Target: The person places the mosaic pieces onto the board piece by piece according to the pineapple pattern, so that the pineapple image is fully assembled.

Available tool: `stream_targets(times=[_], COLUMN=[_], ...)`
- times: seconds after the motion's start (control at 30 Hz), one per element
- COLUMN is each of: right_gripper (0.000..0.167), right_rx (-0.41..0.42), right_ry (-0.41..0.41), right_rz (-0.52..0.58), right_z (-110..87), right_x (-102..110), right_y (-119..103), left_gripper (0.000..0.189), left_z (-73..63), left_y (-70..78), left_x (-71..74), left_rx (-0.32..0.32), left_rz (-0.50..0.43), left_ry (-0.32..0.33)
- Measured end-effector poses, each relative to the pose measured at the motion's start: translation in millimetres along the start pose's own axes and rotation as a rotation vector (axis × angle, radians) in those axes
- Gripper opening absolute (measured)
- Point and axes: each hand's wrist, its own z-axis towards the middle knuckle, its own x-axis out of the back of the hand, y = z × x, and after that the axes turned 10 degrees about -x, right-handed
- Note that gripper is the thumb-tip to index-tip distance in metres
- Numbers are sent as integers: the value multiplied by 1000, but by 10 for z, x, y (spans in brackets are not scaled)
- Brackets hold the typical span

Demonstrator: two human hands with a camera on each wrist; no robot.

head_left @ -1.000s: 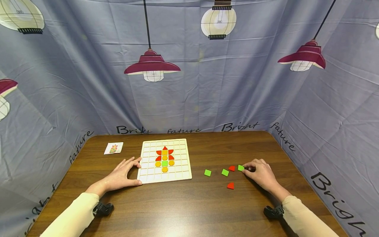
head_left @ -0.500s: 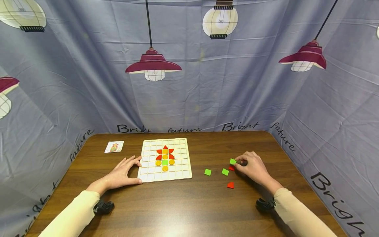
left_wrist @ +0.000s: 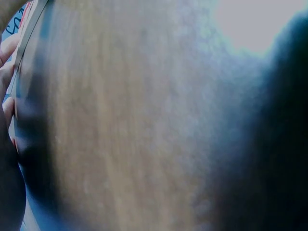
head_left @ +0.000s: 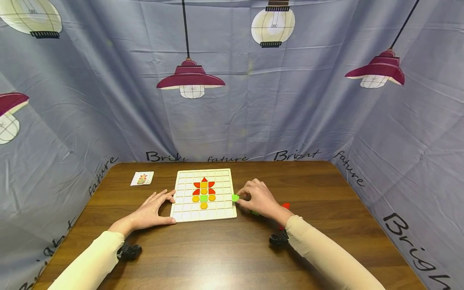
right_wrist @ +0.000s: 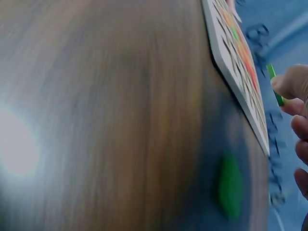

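A white gridded board (head_left: 221,209) bears a figure of red, yellow and green pieces. My left hand (head_left: 148,211) touches its left side with thumb and fingers spread; in the left wrist view, fingertips (left_wrist: 7,72) lie along the board's edge. Between the thumb and fingers of my right hand (head_left: 259,197) is pinched a green square tile (head_left: 235,197), which overlaps the board's right edge in the head view. The right wrist view has this tile (right_wrist: 271,71) seen edge-on. Another green tile (right_wrist: 231,187) lies on the table below that hand, mostly hidden from the head view.
A small picture card (head_left: 142,178) lies at the back left of the wooden table (head_left: 217,257). Red pieces (head_left: 286,206) show beside the right forearm, partly covered by it. A blue-grey curtain (head_left: 232,121) encloses the table's back and sides.
My right hand has carried the green square tile leftward from the loose pieces to the board's right edge. My left hand stays at the board's left side.
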Motion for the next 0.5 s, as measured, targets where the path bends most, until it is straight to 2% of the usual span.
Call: stream_targets(times=[0.13,0.23,0.37,0.5], right_gripper=[18,18,17,17], right_rx=[73,97,109,119], right_ry=[-22,-26,-24,-11], right_rz=[-32,-43,-61,-73], right_z=[117,170,214,237], right_x=[-189,-301,-409,-474], right_y=[-222,-348,-444,-481], left_gripper=[57,57,56,57], left_z=[6,5,5,8], left_y=[-9,-16,-13,-20], left_x=[-3,-13,-20,-14], left_rx=[3,-5,-15,-4], left_rz=[-3,-6,-13,-5], left_ry=[-2,11,21,4])
